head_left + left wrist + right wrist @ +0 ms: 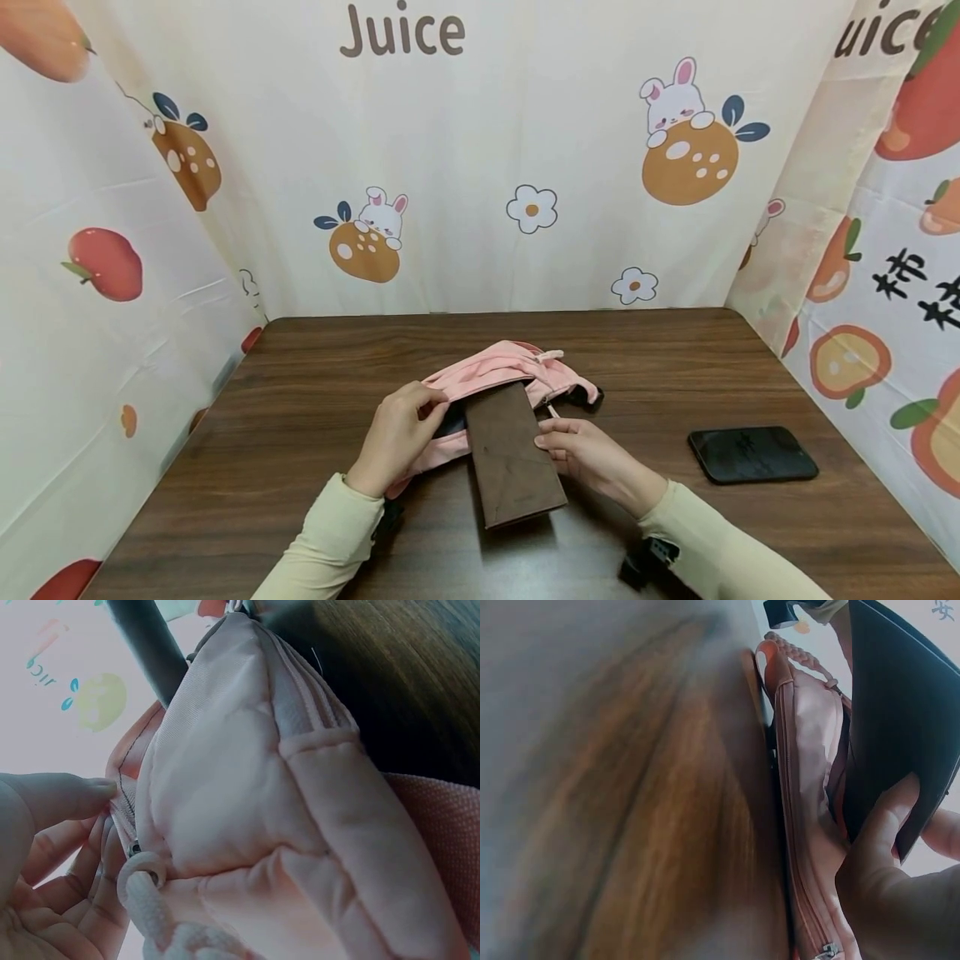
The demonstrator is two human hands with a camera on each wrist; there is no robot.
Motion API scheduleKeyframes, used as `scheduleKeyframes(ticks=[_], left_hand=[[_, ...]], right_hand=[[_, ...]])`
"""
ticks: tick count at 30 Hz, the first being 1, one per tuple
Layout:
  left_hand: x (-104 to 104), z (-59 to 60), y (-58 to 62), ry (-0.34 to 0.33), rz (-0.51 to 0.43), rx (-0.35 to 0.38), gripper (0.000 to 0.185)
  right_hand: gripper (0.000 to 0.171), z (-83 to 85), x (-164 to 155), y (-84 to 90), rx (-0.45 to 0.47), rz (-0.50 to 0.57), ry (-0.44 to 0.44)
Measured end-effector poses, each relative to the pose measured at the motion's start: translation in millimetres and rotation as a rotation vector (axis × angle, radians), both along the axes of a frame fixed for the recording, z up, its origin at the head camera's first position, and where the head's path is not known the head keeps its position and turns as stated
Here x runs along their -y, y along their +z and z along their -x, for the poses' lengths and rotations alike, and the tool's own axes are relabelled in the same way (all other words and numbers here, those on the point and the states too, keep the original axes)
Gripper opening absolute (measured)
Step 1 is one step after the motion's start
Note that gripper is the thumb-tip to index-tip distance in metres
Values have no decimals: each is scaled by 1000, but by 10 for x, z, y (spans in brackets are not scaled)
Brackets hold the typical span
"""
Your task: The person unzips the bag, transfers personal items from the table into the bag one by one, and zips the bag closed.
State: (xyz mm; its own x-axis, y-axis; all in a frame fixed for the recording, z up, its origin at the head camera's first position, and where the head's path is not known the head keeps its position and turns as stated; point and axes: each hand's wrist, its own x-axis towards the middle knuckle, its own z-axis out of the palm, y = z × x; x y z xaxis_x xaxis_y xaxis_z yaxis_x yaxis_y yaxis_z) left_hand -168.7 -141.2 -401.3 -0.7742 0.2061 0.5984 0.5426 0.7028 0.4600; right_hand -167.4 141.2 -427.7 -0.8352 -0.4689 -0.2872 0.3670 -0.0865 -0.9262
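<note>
At the mouth of the pink bag (491, 360), on the worktop (315, 392), sits the flat brown case (517, 467); its far end is inside the opening, near end out toward the person & apparently just clear of the surface; long axis runs away from the body, far end leaning a bit L; R hand (596, 462) is nearer, right at the case's R long edge, clamped on it, thumb on one face & fingers round the other side per R wrist view; L hand (401, 433) is apart from the case, across on its L side, thumb & fingers pinching the bag's lip (480, 376); key relation, I'd judge, is case axis vs. bag mouth; any slide should run along that axis, i.e. toward or away from the person, w/ the lip held wide on the L; R grip is off to one side, so the case could twist & snag; black phone (752, 455) lies well apart to the R, prob. no bother.
</note>
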Motion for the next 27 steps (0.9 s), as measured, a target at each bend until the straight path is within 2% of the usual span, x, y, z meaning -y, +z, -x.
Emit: scheduleKeyframes(ticks=[12,21,27], left_hand=[[-11,-6,9,0,4,12,9],[-9,-10,22,8,4,7,9],[-4,-12,23,7,-1,7,9]], right_hand=[[11,146,190,1,13,54,-90],[13,214,256,31,-18,51,-116],[14,239,247,28,6,12,-93]])
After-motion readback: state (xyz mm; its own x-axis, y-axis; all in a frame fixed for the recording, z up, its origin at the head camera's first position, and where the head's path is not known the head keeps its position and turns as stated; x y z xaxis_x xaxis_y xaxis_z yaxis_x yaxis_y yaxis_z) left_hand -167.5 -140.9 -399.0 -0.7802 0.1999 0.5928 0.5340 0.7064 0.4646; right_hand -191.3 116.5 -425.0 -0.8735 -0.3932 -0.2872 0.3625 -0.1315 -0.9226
